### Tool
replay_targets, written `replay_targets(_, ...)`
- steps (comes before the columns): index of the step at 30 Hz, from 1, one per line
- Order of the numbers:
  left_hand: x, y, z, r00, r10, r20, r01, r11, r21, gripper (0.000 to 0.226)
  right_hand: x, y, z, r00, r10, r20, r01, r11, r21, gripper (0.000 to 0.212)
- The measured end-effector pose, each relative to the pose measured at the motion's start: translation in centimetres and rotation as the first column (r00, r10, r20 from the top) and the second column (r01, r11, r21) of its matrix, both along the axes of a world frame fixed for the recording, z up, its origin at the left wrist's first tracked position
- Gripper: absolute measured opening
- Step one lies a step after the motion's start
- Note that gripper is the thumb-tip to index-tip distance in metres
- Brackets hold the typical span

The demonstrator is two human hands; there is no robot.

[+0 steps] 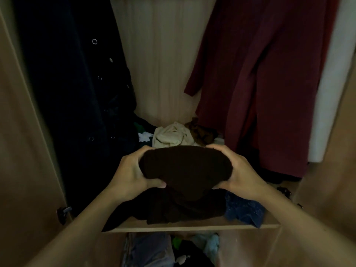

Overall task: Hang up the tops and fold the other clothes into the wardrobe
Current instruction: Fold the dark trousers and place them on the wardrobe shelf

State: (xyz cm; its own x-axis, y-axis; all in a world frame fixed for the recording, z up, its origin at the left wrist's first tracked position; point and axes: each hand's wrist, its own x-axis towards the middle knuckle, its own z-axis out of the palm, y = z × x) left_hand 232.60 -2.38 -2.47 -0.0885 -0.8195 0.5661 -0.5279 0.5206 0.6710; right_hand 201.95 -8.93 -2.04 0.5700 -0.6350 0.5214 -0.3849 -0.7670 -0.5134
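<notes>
Wardrobe shelf [192, 227] edge runs just under my wrists. My left hand [129, 176] and right hand [242, 176] curl round one folded brown garment [185, 168], held between them over a black heap [173, 207]. One blue piece [244, 209] lies right of my right hand. Beyond sits one cream bundle [171, 136]. Two hung garments, a navy coat [73, 93] and a maroon top [269, 83], leave a gap between.
</notes>
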Motion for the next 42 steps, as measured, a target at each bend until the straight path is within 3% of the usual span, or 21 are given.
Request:
replay_targets(5, 1.6, -1.8, -0.4, 0.992, -0.062, -0.112, 0.073, 0.992, 0.102, 0.073, 1.0, -0.5, 0.5, 0.999, -0.024, -0.025, 0.027, 0.993, 0.116, 0.104)
replay_targets(12, 2.4, -5.7, -1.5, 0.968, -0.025, -0.248, 0.091, 0.962, 0.256, 0.066, 1.4, -4.5, 0.3, 0.999, 0.007, 0.034, -0.019, 0.926, 0.376, 0.090)
replay_targets(22, 3.0, -15.8, -5.1, 0.938, 0.131, -0.321, 0.063, 0.846, 0.529, 0.067, 3.8, -15.7, -4.8, 0.999, -0.035, 0.011, 0.022, 0.806, 0.592, 0.088)
replay_targets(25, 3.1, -18.7, -6.7, 0.903, 0.192, -0.383, 0.064, 0.824, 0.563, 0.067, 4.7, -18.2, -6.3, 0.994, -0.086, 0.074, 0.021, 0.779, 0.627, 0.082)
replay_targets(28, 3.0, -20.8, -7.7, 0.911, 0.281, -0.303, -0.065, 0.822, 0.565, 0.079, 6.3, -19.3, -7.3, 0.960, -0.219, 0.173, 0.061, 0.770, 0.635, 0.073)
replay_targets(30, 2.7, -21.2, -7.8, 0.918, 0.366, -0.154, -0.249, 0.833, 0.494, 0.090, 7.5, -19.0, -7.7, 0.935, -0.319, 0.154, 0.179, 0.801, 0.571, 0.070)
replay_targets(31, 2.5, -21.1, -7.7, 0.910, 0.412, -0.051, -0.363, 0.847, 0.388, 0.094, 8.0, -18.6, -7.9, 0.921, -0.367, 0.133, 0.259, 0.830, 0.494, 0.070)
replay_targets(33, 2.1, -20.6, -7.3, 0.857, 0.478, 0.194, -0.489, 0.872, 0.009, 0.082, 9.3, -17.1, -8.5, 0.897, -0.426, 0.121, 0.380, 0.880, 0.285, 0.065)
replay_targets(35, 1.6, -20.1, -7.2, 0.789, 0.484, 0.379, -0.368, 0.866, -0.339, 0.053, 10.5, -15.4, -9.6, 0.894, -0.441, 0.075, 0.437, 0.897, 0.061, 0.057)
replay_targets(36, 1.3, -19.9, -7.2, 0.760, 0.476, 0.443, -0.296, 0.860, -0.415, 0.042, 11.1, -14.7, -10.1, 0.888, -0.459, -0.014, 0.458, 0.888, -0.039, 0.053)
replay_targets(39, 0.5, -19.2, -8.2, 0.722, 0.459, 0.519, -0.281, 0.879, -0.385, 0.037, 12.3, -14.0, -11.4, 0.794, -0.514, -0.324, 0.461, 0.857, -0.230, 0.066)
replay_targets(42, 0.2, -18.7, -9.7, 0.729, 0.436, 0.527, -0.334, 0.900, -0.281, 0.040, 12.6, -15.1, -11.9, 0.773, -0.524, -0.358, 0.452, 0.850, -0.269, 0.075)
